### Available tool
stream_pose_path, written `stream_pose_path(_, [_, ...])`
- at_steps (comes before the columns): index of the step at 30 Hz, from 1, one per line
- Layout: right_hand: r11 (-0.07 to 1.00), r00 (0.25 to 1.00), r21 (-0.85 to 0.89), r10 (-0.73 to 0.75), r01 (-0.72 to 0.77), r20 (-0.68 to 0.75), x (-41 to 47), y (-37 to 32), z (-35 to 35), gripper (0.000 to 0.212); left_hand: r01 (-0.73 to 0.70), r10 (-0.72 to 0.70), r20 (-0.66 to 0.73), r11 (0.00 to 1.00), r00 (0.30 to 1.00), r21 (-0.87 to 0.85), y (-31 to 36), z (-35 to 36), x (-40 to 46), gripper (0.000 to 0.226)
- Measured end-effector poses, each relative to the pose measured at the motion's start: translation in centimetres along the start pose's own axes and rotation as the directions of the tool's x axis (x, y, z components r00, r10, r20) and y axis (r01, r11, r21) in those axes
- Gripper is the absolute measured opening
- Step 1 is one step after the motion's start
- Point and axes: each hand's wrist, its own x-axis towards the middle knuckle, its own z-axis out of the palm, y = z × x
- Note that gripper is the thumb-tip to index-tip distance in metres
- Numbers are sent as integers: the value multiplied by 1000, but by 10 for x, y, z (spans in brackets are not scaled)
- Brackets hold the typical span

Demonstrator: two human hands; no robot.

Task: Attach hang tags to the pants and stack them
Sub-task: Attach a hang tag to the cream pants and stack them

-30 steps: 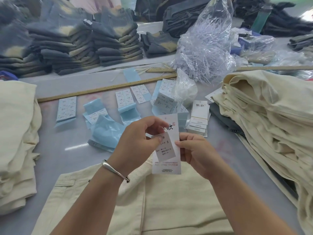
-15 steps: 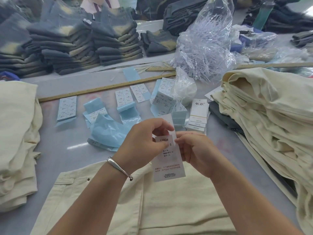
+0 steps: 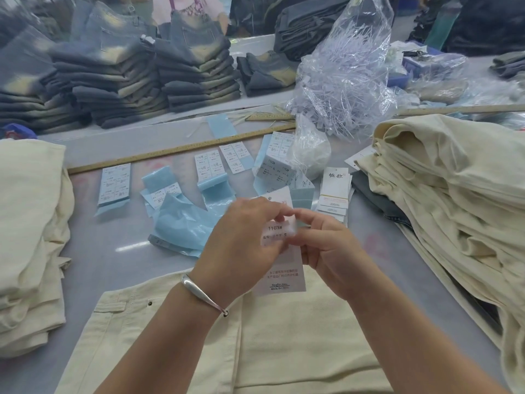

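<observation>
Hands met above the worktop [image 3: 113, 257]: left hand [image 3: 241, 245] pinched a small sticker [image 3: 277, 233] against the upright tag [image 3: 284, 277], right hand [image 3: 326, 251] pinched the tag's edge, with cream pants [image 3: 284, 351] lying flat directly below, nearer the body.

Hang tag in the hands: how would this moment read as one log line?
step: tagging | left hand: pinches hang tag | right hand: pinches hang tag | pants: flat beneath, untagged

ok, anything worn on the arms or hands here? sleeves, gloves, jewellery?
Both forearms are bare: no sleeves in view and no gloves. The left hand has a plain silver bangle at the wrist. Nothing shows on the right hand or its wrist.
</observation>
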Motion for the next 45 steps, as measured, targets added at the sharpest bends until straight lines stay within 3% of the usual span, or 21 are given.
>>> stream_pose_path(5, [999, 999, -16, -33, 32, -36, 2, -1, -1, 34, 112, -115, -39, 991, 993, -68, -8, 11, -2, 83])
stream_pose_path(8, [998, 995, -62, -37, 32, -88, 2, 0, -3, 28, 323, -379, -105, 880, 919, -348, -13, 16, -5, 105])
stream_pose_path(10, [995, 992, -97, -45, 34, -116, 2, 1, -4, 32, 435, -499, 61, 681, 864, -589, -17, 19, -5, 93])
stream_pose_path(12, [989, 988, -141, -55, 35, -142, 2, 4, -5, 29, 458, -443, 250, 461, 861, -760, -21, 26, -5, 59])
stream_pose_path(14, [984, 986, -176, -57, 29, -157, 1, 5, -6, 25, 455, -426, 303, 318, 852, -832, -22, 35, -6, 35])
stream_pose_path(15, [982, 984, -189, -61, 29, -166, 0, 5, -6, 23, 443, -444, 290, 292, 848, -848, -21, 39, -7, 30])
stream_pose_path(17, [974, 971, -223, -90, 40, -220, 0, 6, -6, 23, 397, -475, 216, 323, 853, -859, -21, 48, -7, 26])
stream_pose_path(21, [943, 911, -316, -218, 103, -351, 3, 11, -2, 29, 323, -465, 69, 493, 883, -808, -17, 59, -7, 20])
stream_pose_path(23, [920, 882, -365, -286, 143, -376, 3, 13, -2, 28, 342, -489, 104, 429, 866, -836, -14, 62, -6, 23])
stream_pose_path(27, [880, 848, -449, -352, 155, -396, 5, 23, 0, 33, 425, -559, 251, 204, 790, -882, -4, 67, -1, 29])
stream_pose_path(31, [967, 948, -219, -187, 131, -257, 2, 28, -4, 20, 375, -627, 151, 242, 764, -895, -1, 73, 5, 16])
stream_pose_path(34, [994, 980, -84, -84, 69, -183, -4, 31, -14, 36, 356, -654, 90, 286, 751, -890, -7, 73, 6, 16])
stream_pose_path(36, [996, 982, -77, -48, 34, -183, -6, 33, -20, 33, 397, -673, 143, 239, 725, -886, -11, 75, 5, 18])
stream_pose_path(40, [995, 989, -87, 32, -45, -148, -6, 34, -33, 25, 461, -672, 315, 45, 670, -886, -16, 86, -3, 17])
stream_pose_path(43, [989, 978, -133, 31, -59, -205, -5, 33, -43, 14, 470, -630, 363, 4, 687, -883, -22, 91, -1, 13])
stream_pose_path(45, [977, 969, -204, 17, -70, -248, -2, 36, -47, 18, 488, -605, 400, -22, 688, -872, -24, 93, 6, 13])
